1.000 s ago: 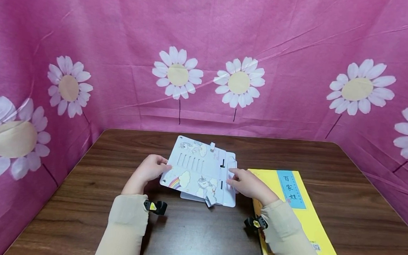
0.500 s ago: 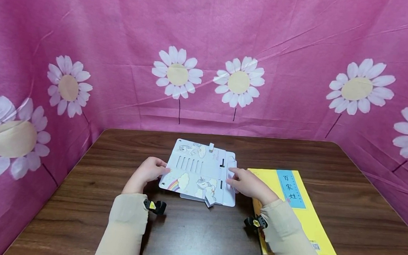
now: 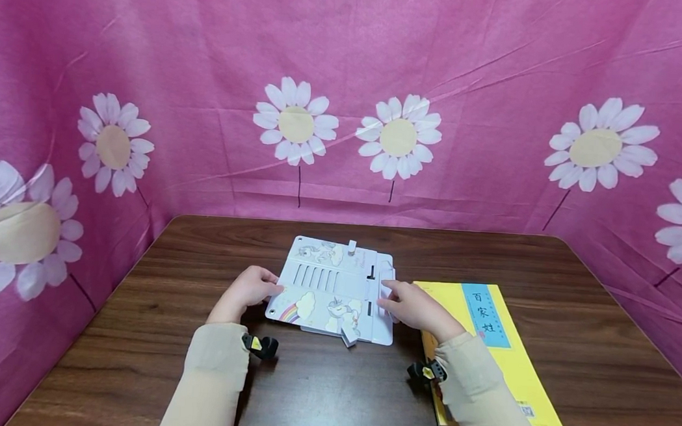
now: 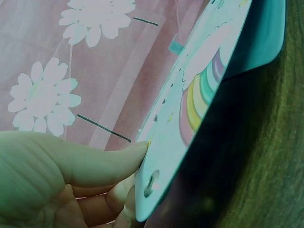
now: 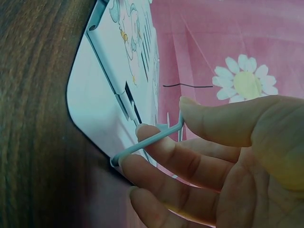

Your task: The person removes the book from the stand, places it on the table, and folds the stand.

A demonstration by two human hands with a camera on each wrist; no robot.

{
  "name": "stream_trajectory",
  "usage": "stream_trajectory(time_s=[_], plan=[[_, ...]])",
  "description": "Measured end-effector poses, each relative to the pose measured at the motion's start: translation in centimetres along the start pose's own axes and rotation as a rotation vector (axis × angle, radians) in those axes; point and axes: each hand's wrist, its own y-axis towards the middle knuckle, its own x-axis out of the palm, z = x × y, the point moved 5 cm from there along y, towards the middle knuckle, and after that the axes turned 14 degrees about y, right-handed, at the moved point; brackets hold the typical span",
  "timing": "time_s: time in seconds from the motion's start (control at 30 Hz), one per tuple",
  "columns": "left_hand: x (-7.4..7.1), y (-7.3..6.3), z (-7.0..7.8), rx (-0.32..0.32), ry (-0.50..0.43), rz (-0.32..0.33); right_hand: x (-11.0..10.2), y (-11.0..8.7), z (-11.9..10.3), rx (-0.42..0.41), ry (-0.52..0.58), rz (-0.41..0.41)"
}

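A white book stand [image 3: 325,280] with unicorn and rainbow prints lies in the middle of the table, its slotted panel tilted over a flat base plate [image 5: 85,95]. My left hand [image 3: 248,292] pinches the panel's left edge, thumb on top near a corner hole, fingers underneath; the left wrist view shows that edge raised above the wood. At the opposite side, my right hand [image 3: 414,307] holds a bent white wire support [image 5: 152,140] between thumb and fingers. Two small white page clips stick out from the panel, one at the far edge [image 3: 352,247] and one at the near edge [image 3: 349,335].
A yellow book [image 3: 521,380] with a blue title strip lies flat to the right, partly under my right forearm. The brown wooden table [image 3: 329,401] ends at the back against a pink curtain [image 3: 351,44] printed with daisies.
The left side of the panel has come down a little toward the table, my left hand lowering with it. My right hand stays in place at the wire support.
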Motion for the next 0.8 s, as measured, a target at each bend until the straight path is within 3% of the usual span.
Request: stream_trajectory(time_s=[0.5,0.8], plan=[[0.54,0.55,-0.78,-0.024,0.001,-0.003,-0.02,0.08,0.06,-0.003,0.002,0.0],[0.63,0.64,-0.92,-0.036,-0.098,-0.002,-0.17,0.15,0.18,-0.002,-0.003,-0.003]])
